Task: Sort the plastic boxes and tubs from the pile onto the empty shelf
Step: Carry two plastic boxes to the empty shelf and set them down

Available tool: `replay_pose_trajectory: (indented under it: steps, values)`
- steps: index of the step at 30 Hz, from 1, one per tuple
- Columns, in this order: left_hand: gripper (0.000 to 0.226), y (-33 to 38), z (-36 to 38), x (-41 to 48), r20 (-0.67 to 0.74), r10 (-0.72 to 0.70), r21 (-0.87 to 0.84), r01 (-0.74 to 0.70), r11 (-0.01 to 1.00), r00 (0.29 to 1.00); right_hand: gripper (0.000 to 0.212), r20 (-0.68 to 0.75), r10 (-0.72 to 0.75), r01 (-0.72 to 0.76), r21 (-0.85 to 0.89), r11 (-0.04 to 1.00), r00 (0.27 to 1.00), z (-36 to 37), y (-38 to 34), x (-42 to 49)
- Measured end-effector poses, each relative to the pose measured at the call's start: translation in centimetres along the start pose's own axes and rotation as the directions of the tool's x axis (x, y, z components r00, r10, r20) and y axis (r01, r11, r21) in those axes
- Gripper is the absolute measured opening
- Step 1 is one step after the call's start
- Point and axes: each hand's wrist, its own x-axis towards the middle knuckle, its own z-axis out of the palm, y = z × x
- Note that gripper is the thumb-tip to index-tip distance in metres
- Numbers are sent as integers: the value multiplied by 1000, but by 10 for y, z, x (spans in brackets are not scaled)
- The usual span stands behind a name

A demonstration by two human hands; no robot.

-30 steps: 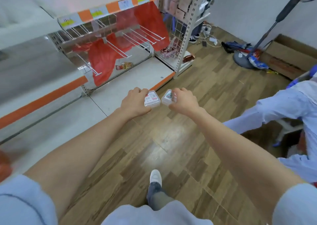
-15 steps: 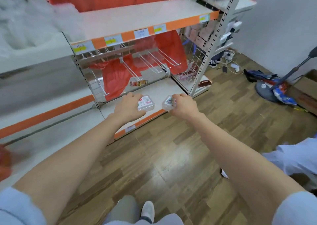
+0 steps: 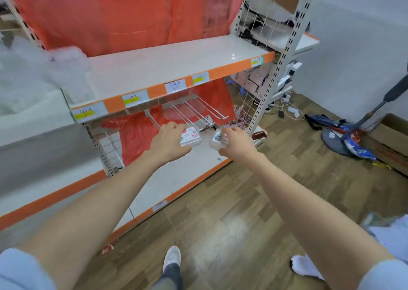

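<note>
Left hand (image 3: 169, 141) grips a clear labelled plastic box (image 3: 191, 137); right hand (image 3: 237, 145) clasps a small clear tub (image 3: 217, 140). Both look light, rigid, slippery; hold by sides.

The left hand (image 3: 169, 140) covers the near side of its labelled box (image 3: 191, 137), and the print there is too small to read. The right hand (image 3: 237, 142) hides much of the blurred tub (image 3: 217, 140). A pale pile (image 3: 33, 77) at the left edge is smeared beyond telling.

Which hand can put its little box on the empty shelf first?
Probably the left hand. Its box sits below the shelf's bare middle; the right hand with its box is nearer the end post.
</note>
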Motion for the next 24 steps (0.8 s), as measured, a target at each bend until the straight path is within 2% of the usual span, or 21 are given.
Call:
replay_pose_trajectory:
  steps: [10,14,24]
  values:
    - [65,-15,-48,125,-100,101,-48,-106,993,990,56,-147,41,-34,44,998,988,-51,-16,112]
    - [64,-11,-53,160,-112,120,-71,-128,989,986,59,-148,52,-41,77,996,988,-62,-13,141]
    - [61,17,-48,255,-144,67,-60,-76,995,987,60,-214,26,2,127,992,977,-91,27,226]
